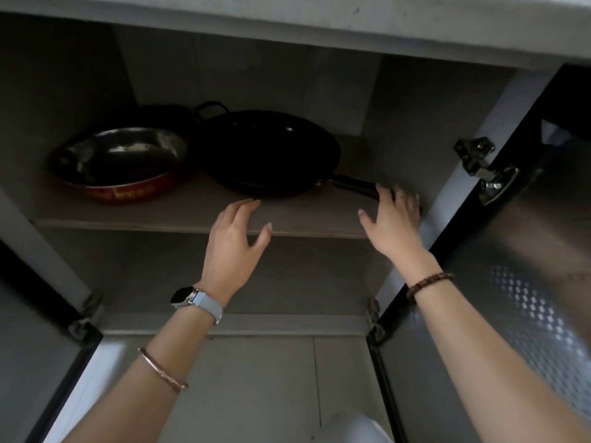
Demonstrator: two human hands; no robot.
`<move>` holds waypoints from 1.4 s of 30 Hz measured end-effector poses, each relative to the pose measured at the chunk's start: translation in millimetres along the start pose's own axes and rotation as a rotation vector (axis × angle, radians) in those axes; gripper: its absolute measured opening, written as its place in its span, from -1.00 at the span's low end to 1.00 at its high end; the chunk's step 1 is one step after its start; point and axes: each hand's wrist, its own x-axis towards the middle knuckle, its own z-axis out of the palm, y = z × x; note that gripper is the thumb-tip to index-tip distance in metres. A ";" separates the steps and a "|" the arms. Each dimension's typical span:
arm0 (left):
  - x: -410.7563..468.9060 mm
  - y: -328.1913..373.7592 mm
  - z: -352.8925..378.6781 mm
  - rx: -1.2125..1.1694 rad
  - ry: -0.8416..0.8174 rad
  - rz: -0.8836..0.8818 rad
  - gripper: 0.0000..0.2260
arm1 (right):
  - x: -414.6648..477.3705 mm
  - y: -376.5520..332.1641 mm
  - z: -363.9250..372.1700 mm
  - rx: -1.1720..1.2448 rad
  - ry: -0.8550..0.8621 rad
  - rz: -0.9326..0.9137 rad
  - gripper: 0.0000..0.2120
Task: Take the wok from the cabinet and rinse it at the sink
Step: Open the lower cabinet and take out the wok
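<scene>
The right hand (391, 215) is at the end of the wok's handle (351, 183). Its fingers look mostly straight and its thumb sticks out to the side. It is a bit blurry, so I cannot tell if the fingers touch the handle, but they are not wrapped around it. The left hand (235, 241) is wide too, with its fingers spread. It holds nothing and hovers just in front of the wok (265, 151), near the front edge of the shelf (160, 212). The black wok sits on that shelf inside the cabinet (256, 75), with its handle pointing to the right. So I think the task is only at its start. The doors are open, but the wok is not yet lifted. Grabbing it, pulling it out, carrying it to the sink and rinsing it are all left to do. No sink shows here. Left of the wok, and right up against it, is a red pan (118, 164) that is shiny inside. Behind that pan is another dark pot (166, 113). The wok could bump the pan on its way out. Right of the wok is an open door (527, 251) with a metal hinge (483, 167), close to the handle, so there is not much room on that side.
</scene>
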 end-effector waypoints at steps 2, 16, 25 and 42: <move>0.5 3.7 7.9 -0.010 0.008 0.029 -0.61 | 6.3 1.1 0.4 -0.056 0.006 0.019 -0.38; 52.5 73.5 69.0 -1.471 -0.385 -0.930 -0.67 | -4.0 -37.5 -24.9 1.084 -0.644 0.311 -0.77; 72.2 73.0 63.5 -1.622 -0.488 -1.042 -0.73 | -8.9 -72.0 -9.4 1.607 -0.997 0.518 -0.86; 42.4 100.9 30.7 -1.521 -0.460 -1.028 -0.66 | -49.6 -75.5 -49.2 1.532 -0.906 0.570 -0.79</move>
